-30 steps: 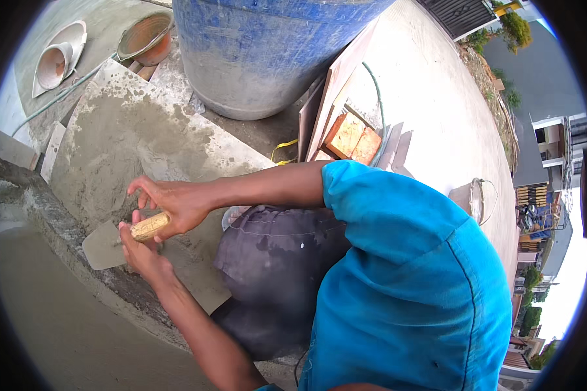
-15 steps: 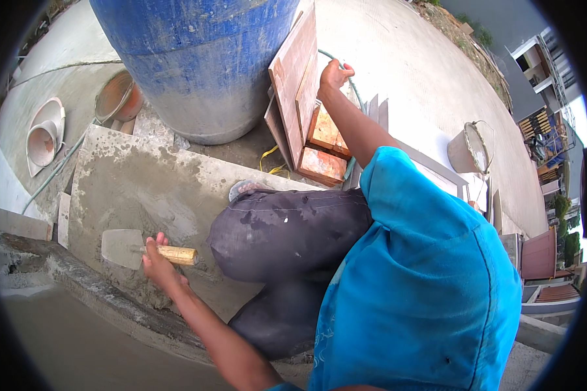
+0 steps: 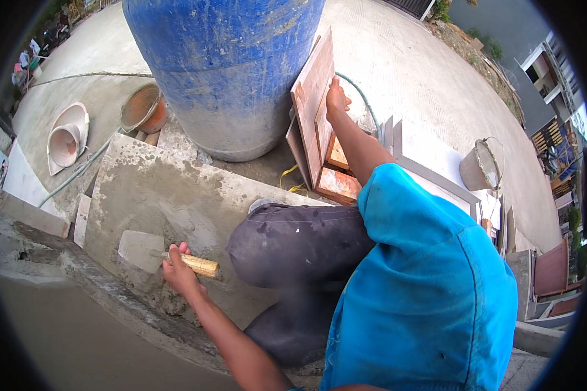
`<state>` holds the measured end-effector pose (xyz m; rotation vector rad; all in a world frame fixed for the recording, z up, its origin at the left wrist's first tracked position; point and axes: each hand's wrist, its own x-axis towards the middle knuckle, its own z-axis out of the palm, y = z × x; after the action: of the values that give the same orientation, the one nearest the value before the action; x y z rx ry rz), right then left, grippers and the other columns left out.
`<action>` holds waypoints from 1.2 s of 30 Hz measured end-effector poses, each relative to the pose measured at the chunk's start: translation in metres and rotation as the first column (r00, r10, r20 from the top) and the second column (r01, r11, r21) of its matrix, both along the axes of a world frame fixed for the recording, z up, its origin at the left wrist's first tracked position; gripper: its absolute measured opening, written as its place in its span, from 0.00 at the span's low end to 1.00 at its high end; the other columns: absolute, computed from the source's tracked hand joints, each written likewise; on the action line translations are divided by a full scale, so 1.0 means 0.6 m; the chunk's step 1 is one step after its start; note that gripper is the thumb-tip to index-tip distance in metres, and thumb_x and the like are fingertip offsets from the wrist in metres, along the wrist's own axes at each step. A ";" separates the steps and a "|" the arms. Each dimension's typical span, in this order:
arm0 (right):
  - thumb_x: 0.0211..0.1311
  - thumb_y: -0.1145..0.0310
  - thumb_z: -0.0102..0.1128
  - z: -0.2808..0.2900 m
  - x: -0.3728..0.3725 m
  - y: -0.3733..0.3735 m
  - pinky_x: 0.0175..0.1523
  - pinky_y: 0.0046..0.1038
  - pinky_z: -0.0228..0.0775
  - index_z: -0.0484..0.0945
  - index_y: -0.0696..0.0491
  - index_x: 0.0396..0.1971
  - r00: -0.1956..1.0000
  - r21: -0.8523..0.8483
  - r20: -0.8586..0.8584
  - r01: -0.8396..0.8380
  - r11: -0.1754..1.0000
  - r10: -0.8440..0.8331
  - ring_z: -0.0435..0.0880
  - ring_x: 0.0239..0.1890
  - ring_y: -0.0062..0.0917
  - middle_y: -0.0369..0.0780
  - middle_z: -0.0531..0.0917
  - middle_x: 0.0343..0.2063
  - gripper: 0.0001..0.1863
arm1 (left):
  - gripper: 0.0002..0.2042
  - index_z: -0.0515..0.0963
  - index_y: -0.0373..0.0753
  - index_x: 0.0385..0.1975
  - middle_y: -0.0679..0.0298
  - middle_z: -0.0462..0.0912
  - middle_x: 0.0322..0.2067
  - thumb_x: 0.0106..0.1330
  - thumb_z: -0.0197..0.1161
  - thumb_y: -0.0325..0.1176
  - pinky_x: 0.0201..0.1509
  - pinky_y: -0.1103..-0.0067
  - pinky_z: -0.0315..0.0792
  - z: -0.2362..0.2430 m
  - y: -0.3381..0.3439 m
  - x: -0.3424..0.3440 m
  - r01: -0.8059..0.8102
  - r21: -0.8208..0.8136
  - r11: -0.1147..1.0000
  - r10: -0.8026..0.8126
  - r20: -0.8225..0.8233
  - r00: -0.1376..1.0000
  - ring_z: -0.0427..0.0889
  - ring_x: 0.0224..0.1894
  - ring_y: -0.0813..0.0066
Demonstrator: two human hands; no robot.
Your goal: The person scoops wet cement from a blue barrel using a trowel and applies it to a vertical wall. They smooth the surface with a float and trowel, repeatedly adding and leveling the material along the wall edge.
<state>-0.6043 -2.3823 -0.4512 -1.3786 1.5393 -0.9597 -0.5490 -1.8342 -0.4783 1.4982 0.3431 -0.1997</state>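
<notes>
My left hand [image 3: 182, 272] is closed round the handle of a trowel [image 3: 141, 250], whose flat blade rests on a slab [image 3: 225, 182] partly covered with wet grey mortar. My right arm reaches forward, and my right hand [image 3: 337, 100] is at the right edge of a thin reddish-brown panel [image 3: 312, 94], its fingers curled against that edge. Other panels stand with it, leaning by a large blue drum [image 3: 225, 72]. Orange-brown blocks [image 3: 339, 185] sit at their foot. A green hose [image 3: 366, 98] curves just beyond my right hand.
Left of the drum are an orange bucket [image 3: 151, 112] and a pale hat-shaped object [image 3: 65, 144]. A grey bucket [image 3: 481, 164] stands on the right, past long white pieces [image 3: 430, 146]. A rough mortar ledge [image 3: 104, 287] runs along the near left.
My right hand has come back from beside the hose to the panel's edge. The view has shifted, so everything sits lower and further right. My left hand keeps the trowel in place.
</notes>
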 end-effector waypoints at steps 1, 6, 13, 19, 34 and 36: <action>0.69 0.33 0.41 0.003 0.002 0.009 0.68 0.51 0.54 0.77 0.47 0.59 0.991 -0.010 -0.008 0.132 0.991 -0.132 0.60 0.65 0.46 0.50 0.63 0.61 0.36 | 0.17 0.76 0.27 0.48 0.53 0.86 0.42 0.72 0.58 0.37 0.49 0.73 0.77 -0.004 0.002 0.000 0.011 0.012 1.000 -0.012 0.008 1.000 0.83 0.42 0.68; 0.69 0.32 0.39 0.005 0.017 -0.020 0.68 0.48 0.55 0.69 0.50 0.62 0.997 -0.082 0.037 0.065 0.995 -0.062 0.65 0.64 0.42 0.51 0.70 0.57 0.38 | 0.17 0.76 0.26 0.47 0.54 0.86 0.41 0.72 0.58 0.37 0.48 0.73 0.78 -0.012 -0.007 -0.002 0.043 0.043 0.998 -0.044 0.020 0.999 0.84 0.41 0.68; 0.70 0.30 0.34 0.010 0.031 -0.002 0.68 0.48 0.56 0.59 0.54 0.65 0.997 -0.083 0.072 -0.035 0.996 0.041 0.70 0.63 0.38 0.49 0.85 0.40 0.42 | 0.18 0.76 0.25 0.47 0.52 0.86 0.42 0.71 0.59 0.38 0.49 0.72 0.78 -0.022 0.016 0.008 0.063 0.101 0.993 -0.064 0.005 0.998 0.84 0.42 0.67; 0.71 0.31 0.34 0.003 0.017 -0.019 0.63 0.43 0.62 0.65 0.63 0.60 0.939 -0.201 0.038 -0.329 0.923 0.343 0.77 0.55 0.35 0.48 0.84 0.39 0.45 | 0.19 0.76 0.25 0.47 0.52 0.86 0.42 0.71 0.59 0.39 0.50 0.73 0.77 -0.019 0.002 0.003 0.084 0.093 0.992 -0.085 0.007 0.996 0.84 0.43 0.67; 0.68 0.30 0.40 -0.009 -0.011 -0.043 0.52 0.42 0.65 0.62 0.53 0.65 0.879 -0.121 0.179 -0.425 0.897 0.441 0.82 0.46 0.27 0.42 0.82 0.48 0.43 | 0.18 0.75 0.27 0.48 0.53 0.85 0.42 0.71 0.59 0.39 0.49 0.73 0.76 -0.025 0.002 0.001 0.103 0.090 0.991 -0.101 -0.028 0.995 0.84 0.44 0.68; 0.68 0.30 0.41 -0.011 -0.016 -0.046 0.53 0.41 0.65 0.62 0.54 0.65 0.912 -0.123 0.191 -0.344 0.931 0.362 0.82 0.48 0.27 0.43 0.81 0.49 0.43 | 0.18 0.75 0.27 0.47 0.53 0.85 0.42 0.71 0.59 0.39 0.49 0.73 0.76 -0.027 0.003 0.002 0.098 0.086 0.991 -0.097 -0.024 0.995 0.84 0.44 0.69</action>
<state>-0.6142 -2.4100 -0.4577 -1.5000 1.0542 -0.9183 -0.5481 -1.8326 -0.4945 1.6017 0.2980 -0.2804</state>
